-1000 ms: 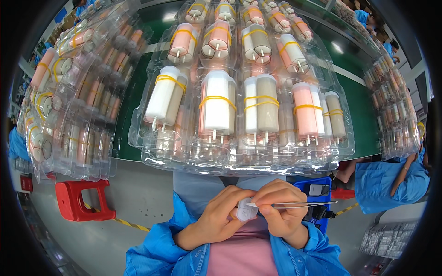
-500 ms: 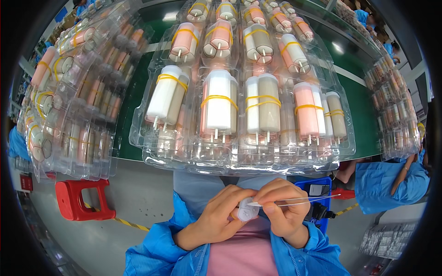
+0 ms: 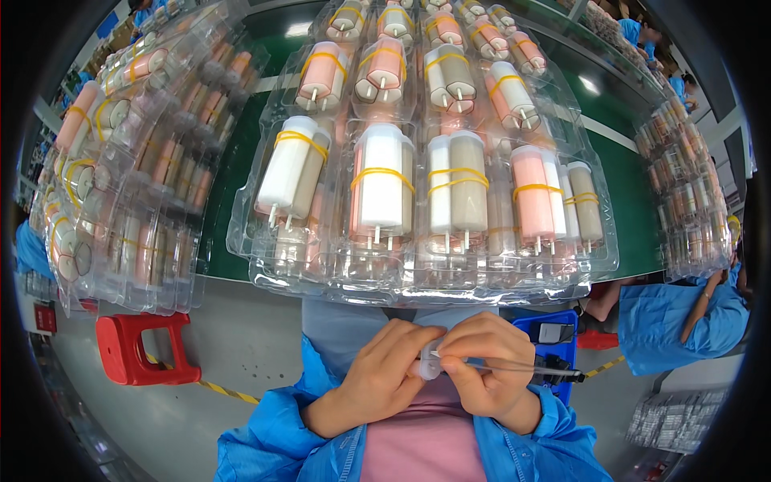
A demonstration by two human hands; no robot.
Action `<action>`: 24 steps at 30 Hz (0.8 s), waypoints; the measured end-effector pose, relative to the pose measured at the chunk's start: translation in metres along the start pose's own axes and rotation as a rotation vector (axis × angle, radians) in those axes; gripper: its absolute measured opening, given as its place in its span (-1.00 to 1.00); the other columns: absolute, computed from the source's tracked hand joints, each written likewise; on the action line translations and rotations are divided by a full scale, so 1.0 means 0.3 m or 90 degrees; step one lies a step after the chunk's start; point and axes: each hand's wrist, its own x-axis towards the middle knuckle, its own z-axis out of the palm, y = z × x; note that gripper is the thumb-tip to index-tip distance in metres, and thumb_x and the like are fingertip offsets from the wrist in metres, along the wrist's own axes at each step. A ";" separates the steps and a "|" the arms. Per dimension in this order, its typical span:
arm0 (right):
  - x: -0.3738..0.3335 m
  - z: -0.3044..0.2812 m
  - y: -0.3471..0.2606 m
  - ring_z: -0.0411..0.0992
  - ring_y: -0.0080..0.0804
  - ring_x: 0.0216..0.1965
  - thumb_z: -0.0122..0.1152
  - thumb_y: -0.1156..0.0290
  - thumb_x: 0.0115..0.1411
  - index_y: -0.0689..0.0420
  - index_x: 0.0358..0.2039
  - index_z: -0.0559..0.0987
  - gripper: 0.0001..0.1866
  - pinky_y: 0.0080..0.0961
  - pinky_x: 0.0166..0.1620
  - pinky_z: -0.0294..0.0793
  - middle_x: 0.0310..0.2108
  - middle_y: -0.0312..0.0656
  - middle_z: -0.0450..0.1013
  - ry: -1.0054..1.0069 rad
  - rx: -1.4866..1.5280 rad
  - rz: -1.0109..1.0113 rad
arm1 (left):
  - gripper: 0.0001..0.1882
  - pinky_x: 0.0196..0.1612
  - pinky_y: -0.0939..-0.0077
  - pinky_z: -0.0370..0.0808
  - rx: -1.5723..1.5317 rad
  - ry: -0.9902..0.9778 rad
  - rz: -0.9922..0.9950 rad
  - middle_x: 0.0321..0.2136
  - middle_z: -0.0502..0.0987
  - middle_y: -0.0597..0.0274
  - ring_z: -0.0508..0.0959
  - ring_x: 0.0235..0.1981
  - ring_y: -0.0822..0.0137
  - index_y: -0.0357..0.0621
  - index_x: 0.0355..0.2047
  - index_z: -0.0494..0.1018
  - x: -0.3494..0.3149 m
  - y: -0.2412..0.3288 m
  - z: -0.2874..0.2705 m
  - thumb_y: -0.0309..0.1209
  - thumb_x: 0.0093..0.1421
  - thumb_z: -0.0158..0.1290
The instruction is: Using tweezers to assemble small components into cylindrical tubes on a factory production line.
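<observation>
"What do we hold?"

"Our left fingers (image 3: 395,353) curl snugly round a pale piece (image 3: 430,368), close to our body; our right fingers (image 3: 475,345) pinch tweezers (image 3: 554,371), tip at it."

"How does it handle?"

"Probably light, stiff, slippery; we'd hold its sides."

"What differs from earlier?"

"The tweezers' rear end sits lower; the piece's face looks narrower."

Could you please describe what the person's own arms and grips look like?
The left grip and right grip are ungloved human hands, with no rings or bracelets to be made out. The arms wear loose, wrinkled, bright blue sleeves: the left sleeve and right sleeve both end short of the hands. No markings or cables show on them.
</observation>
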 end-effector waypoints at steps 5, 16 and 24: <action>0.017 -0.002 -0.018 0.44 -0.29 -0.54 0.32 0.56 -0.08 0.23 -0.48 0.54 -0.87 -0.50 -0.47 0.41 -0.53 -0.14 0.48 -0.023 -0.093 -0.015 | -0.46 -0.33 0.31 0.41 0.052 0.006 0.002 -0.36 0.41 0.01 0.43 -0.38 0.05 -0.33 -0.08 0.37 0.006 -0.005 -0.001 -0.68 -0.18 0.07; -0.058 -0.030 0.026 0.43 -0.34 -0.43 0.23 0.37 0.10 0.32 -0.36 0.49 -0.75 -0.55 -0.37 0.38 -0.45 0.00 0.48 0.202 0.154 0.025 | -0.47 -0.41 0.47 0.39 -0.191 0.033 -0.129 -0.44 0.42 0.10 0.45 -0.47 0.22 -0.25 -0.05 0.38 -0.009 0.026 -0.003 -0.52 -0.07 0.27; -0.064 -0.014 0.022 0.44 -0.33 -0.42 0.25 0.34 0.10 0.33 -0.36 0.49 -0.73 -0.54 -0.35 0.38 -0.43 0.01 0.48 0.212 0.193 0.037 | -0.46 -0.31 0.55 0.43 -0.233 -0.006 -0.137 -0.35 0.49 0.12 0.52 -0.38 0.32 -0.27 -0.01 0.36 -0.006 0.049 -0.025 -0.46 -0.01 0.27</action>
